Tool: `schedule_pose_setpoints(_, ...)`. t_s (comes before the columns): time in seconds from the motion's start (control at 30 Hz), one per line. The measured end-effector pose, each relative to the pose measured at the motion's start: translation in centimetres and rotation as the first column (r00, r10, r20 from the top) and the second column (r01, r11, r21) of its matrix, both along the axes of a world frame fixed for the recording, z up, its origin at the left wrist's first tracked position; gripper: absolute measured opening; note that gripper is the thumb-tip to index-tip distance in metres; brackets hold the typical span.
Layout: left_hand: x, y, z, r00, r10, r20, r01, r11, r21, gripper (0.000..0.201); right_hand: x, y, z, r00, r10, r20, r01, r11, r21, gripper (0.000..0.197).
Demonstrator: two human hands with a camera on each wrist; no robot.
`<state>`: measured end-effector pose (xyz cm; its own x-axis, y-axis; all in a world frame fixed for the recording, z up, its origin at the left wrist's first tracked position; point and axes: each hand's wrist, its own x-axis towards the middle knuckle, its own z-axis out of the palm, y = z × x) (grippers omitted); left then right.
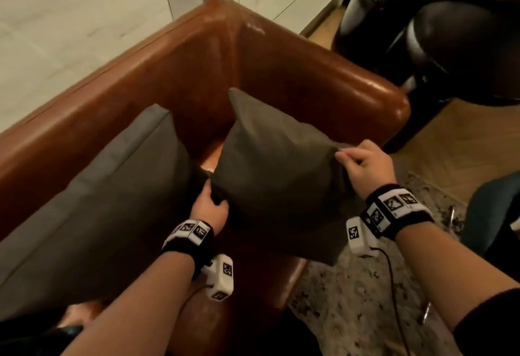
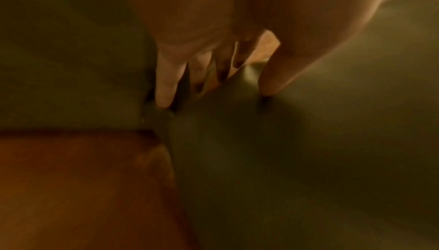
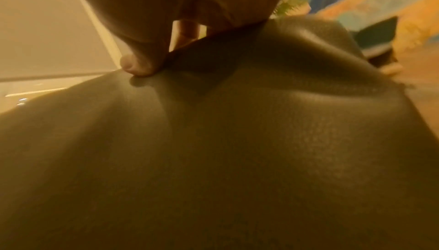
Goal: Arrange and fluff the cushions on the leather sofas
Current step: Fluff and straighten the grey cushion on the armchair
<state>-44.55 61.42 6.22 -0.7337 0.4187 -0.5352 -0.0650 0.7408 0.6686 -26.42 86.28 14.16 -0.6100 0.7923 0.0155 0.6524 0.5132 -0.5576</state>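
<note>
A dark olive square cushion (image 1: 275, 170) hangs tilted over the corner seat of the brown leather sofa (image 1: 295, 74). My left hand (image 1: 209, 201) grips its left corner, thumb on the front face and fingers behind. My right hand (image 1: 363, 163) pinches its right corner. In the left wrist view the fingers (image 2: 166, 81) reach behind the cushion (image 2: 308, 150) and the thumb presses its front. The right wrist view shows the thumb and fingers (image 3: 140, 60) pinching a fold of the cushion (image 3: 237, 150). A larger grey cushion (image 1: 107, 192) leans against the sofa back at the left.
A dark armchair (image 1: 450, 46) stands beyond the sofa's right arm. A speckled rug (image 1: 351, 299) and wood floor (image 1: 450, 136) lie to the right. A teal seat (image 1: 495, 215) sits at the right edge. Glass panels (image 1: 84, 18) stand behind the sofa back.
</note>
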Motion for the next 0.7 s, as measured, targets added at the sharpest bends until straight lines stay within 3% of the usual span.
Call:
schedule_pose_setpoints(0.13, -2.2, 4.6, 2.0, 0.996, -0.089, -0.018, 0.091, 0.990, 0.103, 0.068, -3.1, 1.1, -0.7, 0.996, 0.088, 0.015, -0.089, 0.993, 0.082, 0.018)
schedule_pose_setpoints(0.23, -3.9, 7.9, 2.3, 1.000, -0.021, -0.003, 0.021, 0.986, 0.163, 0.070, -4.7, 1.8, -2.8, 0.991, 0.133, 0.002, -0.133, 0.990, 0.042, 0.022)
schedule_pose_setpoints(0.37, -6.7, 11.8, 1.6, 1.000, 0.016, -0.008, -0.015, 0.998, 0.061, 0.080, -3.5, 4.8, -4.8, 0.994, -0.008, 0.112, -0.003, 0.995, 0.096, 0.047)
schedule_pose_setpoints(0.43, -7.6, 13.8, 1.1, 0.999, 0.006, 0.046, -0.009, 0.999, 0.049, 0.078, -1.4, 6.9, -5.7, 0.969, -0.180, 0.172, 0.154, 0.976, 0.155, 0.063)
schedule_pose_setpoints(0.5, -7.9, 15.6, 0.5, 0.998, 0.017, 0.067, -0.022, 0.997, 0.073, 0.067, 1.0, 8.8, -6.5, 0.899, -0.407, 0.160, 0.412, 0.911, 0.001, 0.084)
schedule_pose_setpoints(0.57, -8.0, 16.9, 0.3, 0.999, 0.029, 0.044, -0.034, 0.994, 0.102, 0.053, 2.2, 9.8, -7.2, 0.830, -0.555, 0.065, 0.537, 0.761, -0.363, 0.092)
schedule_pose_setpoints(0.63, -8.2, 17.7, 0.5, 0.999, 0.045, 0.017, -0.047, 0.992, 0.113, 0.050, 2.2, 10.0, -7.5, 0.806, -0.591, -0.031, 0.493, 0.700, -0.517, 0.072)
schedule_pose_setpoints(0.7, -8.8, 17.9, 0.8, 0.997, 0.074, -0.033, -0.070, 0.991, 0.111, 0.070, 1.2, 10.1, -7.1, 0.815, -0.575, -0.067, 0.488, 0.745, -0.456, 0.048)
